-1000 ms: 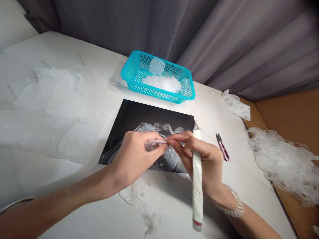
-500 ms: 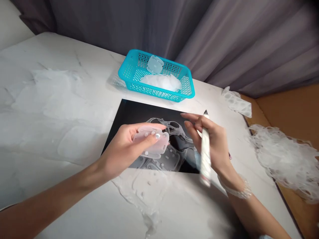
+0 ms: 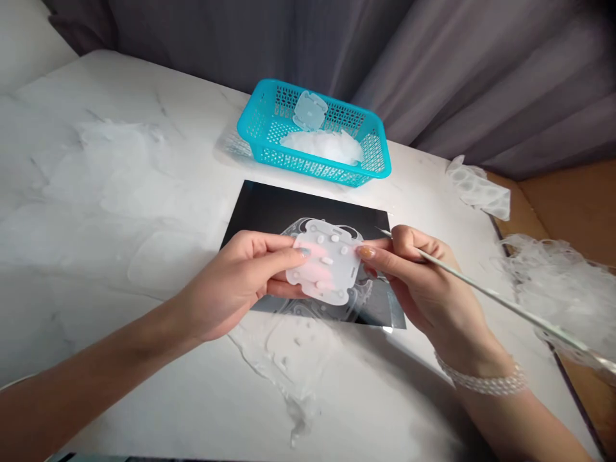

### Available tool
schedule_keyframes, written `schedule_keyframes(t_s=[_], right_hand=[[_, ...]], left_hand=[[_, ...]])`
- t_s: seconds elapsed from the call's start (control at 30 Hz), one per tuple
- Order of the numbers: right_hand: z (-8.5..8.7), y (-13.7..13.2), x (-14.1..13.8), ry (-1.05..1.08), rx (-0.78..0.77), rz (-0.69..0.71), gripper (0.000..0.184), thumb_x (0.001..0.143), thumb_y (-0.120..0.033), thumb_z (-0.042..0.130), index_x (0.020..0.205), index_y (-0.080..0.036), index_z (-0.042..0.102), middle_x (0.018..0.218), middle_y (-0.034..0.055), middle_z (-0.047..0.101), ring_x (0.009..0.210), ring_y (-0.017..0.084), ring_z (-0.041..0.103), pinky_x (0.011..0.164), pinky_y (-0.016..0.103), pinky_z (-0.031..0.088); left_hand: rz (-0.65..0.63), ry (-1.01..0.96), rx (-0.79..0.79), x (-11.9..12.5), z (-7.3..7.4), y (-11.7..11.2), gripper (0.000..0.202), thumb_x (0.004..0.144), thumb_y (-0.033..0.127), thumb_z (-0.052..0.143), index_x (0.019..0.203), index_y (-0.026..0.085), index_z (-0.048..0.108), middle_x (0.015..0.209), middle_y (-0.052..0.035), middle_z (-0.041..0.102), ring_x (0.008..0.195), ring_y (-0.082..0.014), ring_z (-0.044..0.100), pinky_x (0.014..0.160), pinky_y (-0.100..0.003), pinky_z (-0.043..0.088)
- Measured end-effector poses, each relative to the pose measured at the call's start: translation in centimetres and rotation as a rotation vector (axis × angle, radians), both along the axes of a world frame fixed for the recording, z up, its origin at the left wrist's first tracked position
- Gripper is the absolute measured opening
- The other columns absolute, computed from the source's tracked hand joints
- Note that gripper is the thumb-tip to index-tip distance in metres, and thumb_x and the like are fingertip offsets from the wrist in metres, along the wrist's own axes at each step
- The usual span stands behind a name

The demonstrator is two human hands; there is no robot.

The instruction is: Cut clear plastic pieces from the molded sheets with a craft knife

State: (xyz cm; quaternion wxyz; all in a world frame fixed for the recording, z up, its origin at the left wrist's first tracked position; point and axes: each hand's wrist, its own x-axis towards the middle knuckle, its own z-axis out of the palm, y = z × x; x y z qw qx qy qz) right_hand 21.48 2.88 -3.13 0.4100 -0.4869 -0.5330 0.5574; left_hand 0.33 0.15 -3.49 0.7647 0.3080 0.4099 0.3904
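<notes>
A translucent white silicone pad (image 3: 342, 276) with rounded lobes and several raised nubs is held up above a black sheet (image 3: 269, 212). My left hand (image 3: 245, 276) grips its left side, thumb on top and fingers beneath. On the pad's upper right edge, the thumb and forefinger of my right hand (image 3: 418, 263) pinch it. Tucked in that same hand is a long, slim white tool (image 3: 500, 296) with a pointed tip, its shaft reaching back to the right. Under the pad, a thin clear sheet of silicone flash (image 3: 293, 350) lies partly on the black sheet and partly on the table.
A blue perforated basket (image 3: 317, 170) holding similar pads (image 3: 310, 112) stands behind the black sheet. Thin translucent sheets (image 3: 129, 173) are spread at left. On the right lie a tangled heap of clear scraps (image 3: 568, 289), a perforated offcut (image 3: 481, 189) and a cardboard box (image 3: 572, 199).
My right hand has moved to the pad and taken its right edge. The pad now faces up more fully, and the white tool has swung from upright to slanting right.
</notes>
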Motion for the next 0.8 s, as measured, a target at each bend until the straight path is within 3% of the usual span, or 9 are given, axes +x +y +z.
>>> schedule_keyframes(t_s=[0.27, 0.43, 0.5, 0.63, 0.8], right_hand=[[0.4, 0.2, 0.4, 0.007, -0.022, -0.027, 0.054, 0.077, -0.023, 0.078, 0.059, -0.022, 0.027, 0.073, 0.0004, 0.073, 0.046, 0.011, 0.063, 0.039, 0.022, 0.044], [1.3, -1.1, 0.1, -0.007, 0.146, -0.002, 0.049, 0.081, -0.023, 0.074, 0.056, -0.021, 0.033, 0.084, 0.0015, 0.076, 0.07, 0.02, 0.073, 0.062, 0.032, 0.06], [1.5, -1.5, -0.1, -0.063, 0.205, 0.031, 0.048, 0.082, -0.024, 0.073, 0.054, -0.022, 0.034, 0.083, 0.0018, 0.077, 0.079, 0.023, 0.074, 0.07, 0.035, 0.06], [1.4, -1.5, 0.0, -0.086, 0.203, 0.071, 0.046, 0.084, -0.026, 0.071, 0.055, -0.022, 0.036, 0.08, 0.0012, 0.076, 0.088, 0.025, 0.074, 0.074, 0.035, 0.057], [1.2, -1.0, 0.4, 0.009, 0.153, 0.067, 0.04, 0.085, -0.027, 0.071, 0.057, -0.022, 0.044, 0.07, -0.0007, 0.073, 0.086, 0.022, 0.074, 0.079, 0.033, 0.058]], left_hand=[[0.005, 0.017, -0.034, -0.2, 0.0, 0.1, 0.023, 0.082, 0.033, 0.068, 0.089, 0.013, 0.078, 0.089, -0.0105, 0.077, 0.093, -0.0259, 0.072, 0.087, -0.038, 0.058], [-0.045, -0.125, -0.206, -1.3, -0.7, 1.1, 0.049, 0.087, 0.051, 0.056, 0.107, 0.01, 0.073, 0.104, -0.0172, 0.075, 0.1, -0.0316, 0.07, 0.09, -0.043, 0.056], [-0.085, -0.149, -0.208, -1.7, -0.7, 1.4, 0.043, 0.088, 0.045, 0.058, 0.109, 0.011, 0.073, 0.107, -0.0166, 0.074, 0.099, -0.0302, 0.071, 0.09, -0.041, 0.056], [-0.149, -0.093, -0.064, -2.1, -0.2, 1.3, 0.03, 0.086, 0.017, 0.062, 0.114, 0.014, 0.072, 0.112, -0.0116, 0.073, 0.101, -0.0247, 0.07, 0.091, -0.035, 0.056], [-0.148, -0.037, -0.021, -2.2, 0.2, 1.0, 0.031, 0.087, 0.018, 0.062, 0.116, 0.015, 0.072, 0.106, -0.0104, 0.075, 0.098, -0.0251, 0.072, 0.093, -0.04, 0.056]])
